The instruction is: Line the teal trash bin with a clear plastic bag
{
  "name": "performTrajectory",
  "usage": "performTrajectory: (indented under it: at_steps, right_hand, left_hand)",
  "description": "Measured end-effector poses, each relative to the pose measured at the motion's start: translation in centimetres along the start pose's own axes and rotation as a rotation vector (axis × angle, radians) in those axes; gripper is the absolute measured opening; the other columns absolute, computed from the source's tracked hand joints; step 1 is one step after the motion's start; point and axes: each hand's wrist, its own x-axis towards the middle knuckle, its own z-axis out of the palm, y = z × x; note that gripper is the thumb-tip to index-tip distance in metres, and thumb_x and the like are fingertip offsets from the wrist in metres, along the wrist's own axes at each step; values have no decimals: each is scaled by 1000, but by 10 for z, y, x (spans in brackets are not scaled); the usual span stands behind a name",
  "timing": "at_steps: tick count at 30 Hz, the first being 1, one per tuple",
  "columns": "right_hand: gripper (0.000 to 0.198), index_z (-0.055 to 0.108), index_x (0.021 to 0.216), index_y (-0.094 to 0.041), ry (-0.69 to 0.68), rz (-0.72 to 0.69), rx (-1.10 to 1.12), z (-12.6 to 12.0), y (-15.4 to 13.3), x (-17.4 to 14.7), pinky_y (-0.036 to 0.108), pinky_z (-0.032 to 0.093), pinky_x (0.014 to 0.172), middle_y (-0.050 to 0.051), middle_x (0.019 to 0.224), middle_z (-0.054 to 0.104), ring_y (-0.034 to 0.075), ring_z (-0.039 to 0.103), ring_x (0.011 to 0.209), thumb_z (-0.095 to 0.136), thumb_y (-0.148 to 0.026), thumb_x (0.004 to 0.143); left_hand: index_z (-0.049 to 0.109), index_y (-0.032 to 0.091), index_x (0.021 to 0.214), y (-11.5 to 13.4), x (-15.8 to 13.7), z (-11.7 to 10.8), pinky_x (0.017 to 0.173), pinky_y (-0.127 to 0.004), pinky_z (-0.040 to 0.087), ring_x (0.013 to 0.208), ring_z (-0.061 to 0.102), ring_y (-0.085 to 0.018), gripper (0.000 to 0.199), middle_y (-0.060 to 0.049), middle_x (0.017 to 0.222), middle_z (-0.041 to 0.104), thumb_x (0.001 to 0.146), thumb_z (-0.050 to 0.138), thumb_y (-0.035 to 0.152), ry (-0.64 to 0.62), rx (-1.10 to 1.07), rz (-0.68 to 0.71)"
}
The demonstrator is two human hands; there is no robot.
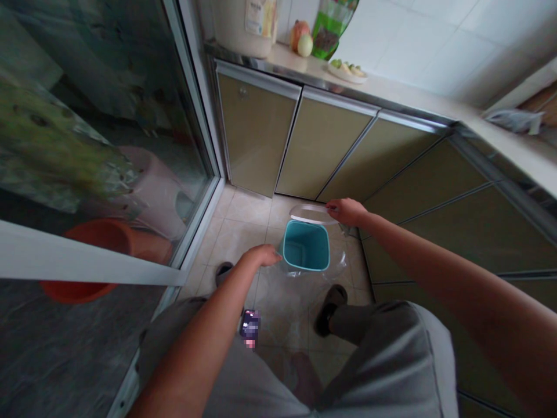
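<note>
A teal square trash bin (306, 247) stands on the floor between my feet and the cabinets, and its inside shows bare. My right hand (347, 211) is closed on a pale pinkish rim ring (311, 214), which it holds tilted just behind the bin's far edge. At the bin's left side, my left hand (264, 255) has its fingers closed against the wall near the rim; the fingertips are partly hidden. Clear plastic film (339, 266) shows around the outside of the bin, to the right and in front.
A phone (250, 326) lies on the tiles below my left forearm. Beige cabinets (328, 145) run behind and to the right. On the counter (391, 93) are a plate of cut food (347, 71) and onions (301, 38). A sliding glass door frame (202, 217) borders the left, with an orange basin (102, 235) beyond.
</note>
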Motion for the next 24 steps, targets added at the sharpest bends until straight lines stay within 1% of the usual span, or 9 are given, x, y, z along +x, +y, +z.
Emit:
performTrajectory:
  at_steps: [5, 9, 11, 15, 18, 21, 24]
  right_hand:
    - [40, 72, 128, -30, 43, 62, 14, -6, 6, 19, 32, 51, 78, 7, 116, 76, 26, 70, 98, 54, -42, 95]
    - [41, 67, 134, -31, 202, 143, 19, -4, 10, 30, 35, 51, 81, 8, 131, 69, 27, 68, 102, 52, -38, 97]
    - [40, 67, 134, -31, 259, 192, 17, -2, 11, 34, 36, 51, 81, 9, 132, 66, 27, 68, 100, 52, -37, 98]
    - [36, 70, 128, -32, 251, 219, 26, 3, 13, 39, 37, 51, 81, 9, 129, 64, 26, 67, 97, 50, -38, 99]
    - [36, 69, 129, -32, 262, 210, 49, 6, 14, 41, 37, 51, 81, 9, 130, 62, 26, 67, 98, 51, -38, 99]
    - [37, 70, 129, -32, 265, 201, 68, 7, 15, 39, 37, 51, 81, 9, 131, 62, 26, 66, 99, 53, -37, 97]
    - [39, 70, 131, -32, 288, 199, 100, 8, 17, 31, 37, 52, 83, 9, 134, 61, 26, 66, 101, 55, -33, 95]
  left_hand:
    - [81, 15, 89, -5, 2, 0, 66, -30, 42, 77, 68, -23, 46, -13, 89, 76, 96, 53, 50, 6, -20, 6]
    - [80, 15, 82, -8, 6, 1, 64, -31, 40, 74, 68, -24, 44, -12, 82, 75, 96, 55, 48, 20, -43, 15]
    - [79, 15, 77, -9, 8, 1, 64, -31, 39, 74, 68, -25, 43, -12, 79, 74, 95, 57, 48, 27, -60, 20]
    - [77, 17, 71, -11, 9, 0, 64, -30, 39, 72, 67, -23, 41, -9, 72, 71, 91, 62, 48, 52, -95, 18]
    - [77, 17, 70, -11, 9, 0, 63, -28, 39, 71, 66, -22, 41, -8, 69, 71, 91, 61, 49, 51, -92, 2]
    - [77, 17, 71, -11, 10, 0, 63, -28, 40, 70, 66, -22, 42, -9, 71, 73, 91, 60, 50, 48, -85, -6]
    - [79, 18, 74, -12, 13, 2, 66, -28, 43, 72, 67, -22, 44, -9, 75, 74, 92, 57, 51, 35, -32, -10]
